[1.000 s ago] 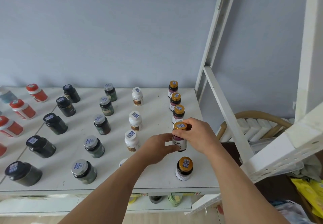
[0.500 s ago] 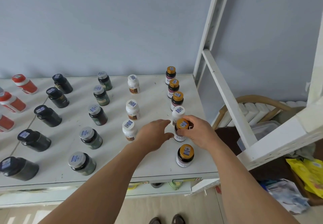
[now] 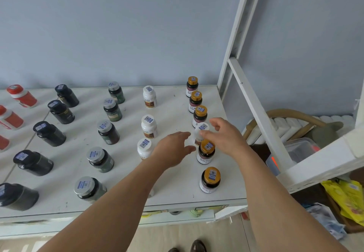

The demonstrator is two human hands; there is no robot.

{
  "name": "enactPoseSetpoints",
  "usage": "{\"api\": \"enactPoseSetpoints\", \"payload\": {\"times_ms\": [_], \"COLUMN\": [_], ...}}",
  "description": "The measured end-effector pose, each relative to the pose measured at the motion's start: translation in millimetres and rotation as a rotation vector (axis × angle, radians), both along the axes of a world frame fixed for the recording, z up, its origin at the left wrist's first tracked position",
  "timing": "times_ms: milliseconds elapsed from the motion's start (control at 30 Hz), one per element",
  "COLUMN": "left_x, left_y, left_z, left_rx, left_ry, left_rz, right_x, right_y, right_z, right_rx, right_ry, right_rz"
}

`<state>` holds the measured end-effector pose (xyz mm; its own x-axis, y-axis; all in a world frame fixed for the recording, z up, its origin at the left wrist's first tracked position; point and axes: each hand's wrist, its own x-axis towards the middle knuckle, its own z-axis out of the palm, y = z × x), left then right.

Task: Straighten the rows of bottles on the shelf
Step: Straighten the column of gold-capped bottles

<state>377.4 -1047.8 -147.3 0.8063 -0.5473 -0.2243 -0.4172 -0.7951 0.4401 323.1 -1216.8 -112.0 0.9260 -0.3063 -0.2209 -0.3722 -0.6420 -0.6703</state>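
Shelf [image 3: 177,102]: flat white board, scuffed, carrying upright round bottles in rows running 6 to 12 o'clock.
Gold-capped bottles [image 3: 200,115]: dark glossy bodies (contents unseen), right-hand row, long axes vertical.
White bottle [image 3: 201,128]: smooth plastic, standing inside that row, between both hands.
Left hand [image 3: 173,149]: fingers spread, holding nothing, at its 8 o'clock.
Right hand [image 3: 224,135]: fingers loosely apart, at its 3 o'clock; contact unclear.

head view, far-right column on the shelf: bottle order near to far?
Gold-capped bottle at the front edge → gold-capped bottle between the hands → white-capped bottle → third gold-capped → fourth gold-capped → gold-capped at the wall.
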Motion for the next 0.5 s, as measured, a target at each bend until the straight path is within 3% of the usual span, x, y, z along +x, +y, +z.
{"api": "enactPoseSetpoints", "payload": {"times_ms": [200, 500], "left_x": [14, 29], "left_y": [-12, -21], "left_z": [0, 3], "left_rx": [0.003, -0.152], "left_ry": [0.065, 0.228], "left_rz": [0.050, 0.078], "right_x": [32, 43], "right_y": [3, -5], "right_z": [-3, 5], "right_rx": [-0.064, -0.160], "right_ry": [0.142, 0.007], "right_rz": [0.090, 0.118]}}
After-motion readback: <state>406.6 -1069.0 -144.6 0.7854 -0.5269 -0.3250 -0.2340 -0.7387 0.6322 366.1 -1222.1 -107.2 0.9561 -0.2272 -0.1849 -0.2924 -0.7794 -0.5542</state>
